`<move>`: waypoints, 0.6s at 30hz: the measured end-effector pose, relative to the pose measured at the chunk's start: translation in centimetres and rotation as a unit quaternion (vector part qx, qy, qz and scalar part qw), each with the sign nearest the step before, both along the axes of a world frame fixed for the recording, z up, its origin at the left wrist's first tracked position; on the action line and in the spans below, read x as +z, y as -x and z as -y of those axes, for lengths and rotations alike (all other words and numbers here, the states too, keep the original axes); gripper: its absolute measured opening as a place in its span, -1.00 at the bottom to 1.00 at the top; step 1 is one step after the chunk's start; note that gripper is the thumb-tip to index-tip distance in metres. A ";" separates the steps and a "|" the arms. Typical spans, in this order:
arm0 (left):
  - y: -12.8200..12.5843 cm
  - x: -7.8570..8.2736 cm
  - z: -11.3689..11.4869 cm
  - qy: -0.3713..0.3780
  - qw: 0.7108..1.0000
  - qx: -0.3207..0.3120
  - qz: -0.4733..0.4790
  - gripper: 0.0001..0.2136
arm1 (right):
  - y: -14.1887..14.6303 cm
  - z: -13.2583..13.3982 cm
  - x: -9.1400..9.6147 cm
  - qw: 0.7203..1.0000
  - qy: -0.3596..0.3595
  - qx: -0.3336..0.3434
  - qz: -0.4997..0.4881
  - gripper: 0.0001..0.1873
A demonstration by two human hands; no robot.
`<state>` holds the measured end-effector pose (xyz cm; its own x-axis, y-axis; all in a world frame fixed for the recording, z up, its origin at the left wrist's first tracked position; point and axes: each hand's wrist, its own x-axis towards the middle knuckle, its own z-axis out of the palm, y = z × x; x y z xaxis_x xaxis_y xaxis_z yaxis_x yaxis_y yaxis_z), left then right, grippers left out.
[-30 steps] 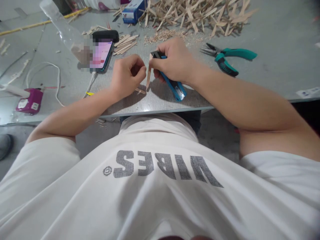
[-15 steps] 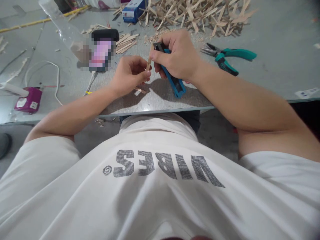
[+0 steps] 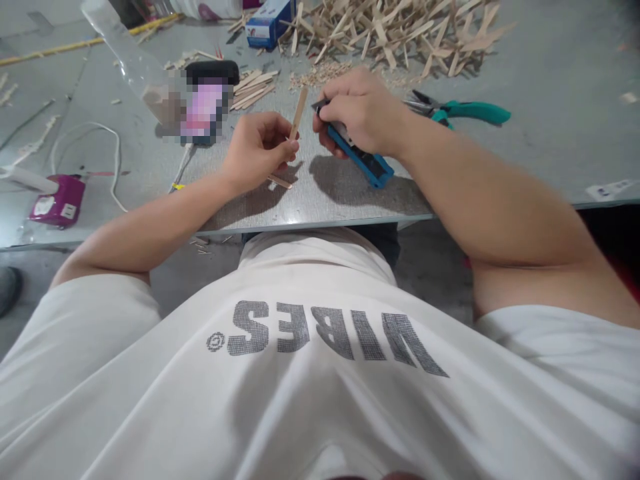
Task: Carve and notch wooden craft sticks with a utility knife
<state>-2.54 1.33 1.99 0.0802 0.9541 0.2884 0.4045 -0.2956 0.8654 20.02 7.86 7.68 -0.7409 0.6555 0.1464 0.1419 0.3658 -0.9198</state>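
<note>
My left hand (image 3: 263, 147) pinches a flat wooden craft stick (image 3: 299, 113), which points up and away from me. Under that hand, the end of another stick (image 3: 281, 181) shows near the table's front edge. To the right, my right hand (image 3: 357, 110) is wrapped round a blue and black utility knife (image 3: 367, 163). The knife's dark blade tip pokes out past the thumb, a small gap away from the held stick. Its handle slants down toward me.
Behind my hands lies a heap of wooden sticks (image 3: 390, 33) with shavings (image 3: 320, 75). Green-handled pliers (image 3: 475, 111) rest at right. On the left are a small stick pile (image 3: 253, 90), a phone (image 3: 204, 110), a clear bottle (image 3: 130, 60), a purple charger (image 3: 57, 200) and a blue box (image 3: 270, 23).
My right hand has drawn the utility knife back to the right, off the stick, leaving more of the stick visible. My left hand stays nearly in place.
</note>
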 end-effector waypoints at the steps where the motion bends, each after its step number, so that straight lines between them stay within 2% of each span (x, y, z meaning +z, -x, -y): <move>1: 0.1 -0.2 -0.1 -0.002 1.000 0.000 0.002 -0.40 | 0.1 0.1 -0.1 1.000 0.005 0.010 0.008 -0.89; 5: 0.4 -0.8 -0.7 0.000 1.000 -0.004 -0.014 -0.43 | 0.7 0.6 -0.9 0.998 0.009 0.027 0.053 -0.82; 11: 0.4 -1.2 -0.7 -0.008 1.000 0.002 -0.011 -0.37 | 1.4 0.2 -1.9 0.996 -0.001 0.013 0.087 -0.74; 18: -0.3 -0.3 0.8 -0.034 0.999 0.022 -0.010 -0.59 | 1.3 0.1 -2.1 0.997 -0.035 0.017 0.070 -0.79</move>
<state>-2.29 0.49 1.72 0.0446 0.9352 0.3514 0.4360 -0.3347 0.8354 18.72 7.78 5.61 -0.7785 0.6218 0.0853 0.2531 0.4354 -0.8639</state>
